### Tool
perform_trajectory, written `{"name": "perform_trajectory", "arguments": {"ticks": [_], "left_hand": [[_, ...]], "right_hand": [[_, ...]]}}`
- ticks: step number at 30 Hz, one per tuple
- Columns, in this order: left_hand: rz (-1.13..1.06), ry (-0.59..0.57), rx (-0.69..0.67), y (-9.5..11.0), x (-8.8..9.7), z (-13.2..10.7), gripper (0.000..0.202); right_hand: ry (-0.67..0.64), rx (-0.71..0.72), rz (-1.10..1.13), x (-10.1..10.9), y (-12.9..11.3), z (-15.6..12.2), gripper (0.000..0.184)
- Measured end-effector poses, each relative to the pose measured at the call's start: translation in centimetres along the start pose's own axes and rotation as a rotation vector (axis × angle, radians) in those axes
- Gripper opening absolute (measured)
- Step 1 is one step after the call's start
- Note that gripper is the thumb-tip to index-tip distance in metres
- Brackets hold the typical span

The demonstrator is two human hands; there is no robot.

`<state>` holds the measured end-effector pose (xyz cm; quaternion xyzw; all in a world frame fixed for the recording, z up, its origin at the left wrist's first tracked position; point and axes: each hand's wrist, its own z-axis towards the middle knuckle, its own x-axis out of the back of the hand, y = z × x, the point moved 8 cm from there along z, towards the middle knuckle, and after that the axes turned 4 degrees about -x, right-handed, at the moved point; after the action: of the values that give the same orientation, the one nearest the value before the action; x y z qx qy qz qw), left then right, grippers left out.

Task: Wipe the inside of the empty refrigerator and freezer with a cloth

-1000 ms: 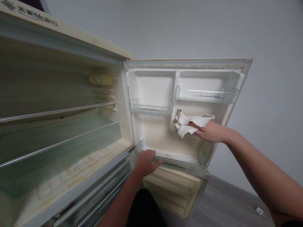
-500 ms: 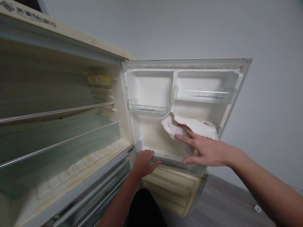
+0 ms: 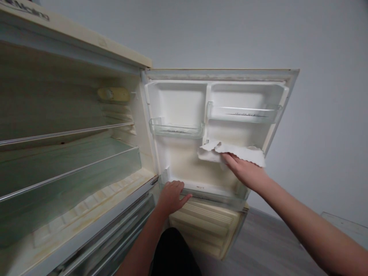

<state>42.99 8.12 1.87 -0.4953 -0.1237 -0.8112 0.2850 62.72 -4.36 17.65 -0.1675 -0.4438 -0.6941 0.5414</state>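
A yellowed fridge stands open, its door swung out to the right. My right hand presses a white cloth against the door's inner wall, below the upper right door shelf. Its fingers are closed on the cloth. My left hand rests with curled fingers on the rim of the bottom door shelf, near its left end. The upper left door shelf holds nothing I can see.
Glass shelves cross the fridge interior on the left, with a yellow lamp cover at the back wall. A lower door hangs open beneath. Grey wall behind, grey floor at lower right.
My right hand opened flat on the cloth half a second ago, then moved up a little and closed on it again. The view shifted slightly left. My left hand stayed on the bottom shelf rim.
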Motion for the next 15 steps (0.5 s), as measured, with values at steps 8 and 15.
{"name": "perform_trajectory", "arguments": {"ticks": [8,15], "left_hand": [[-0.005,0.005,-0.003,0.0,0.0,0.2,0.035],[-0.007,-0.014,-0.003,0.0,0.1,0.2,0.035]], "right_hand": [[0.107,-0.092,-0.109,-1.6,7.5,-7.2,0.031],[0.416,-0.150,0.199,-3.9,6.9,-8.3,0.023]]}}
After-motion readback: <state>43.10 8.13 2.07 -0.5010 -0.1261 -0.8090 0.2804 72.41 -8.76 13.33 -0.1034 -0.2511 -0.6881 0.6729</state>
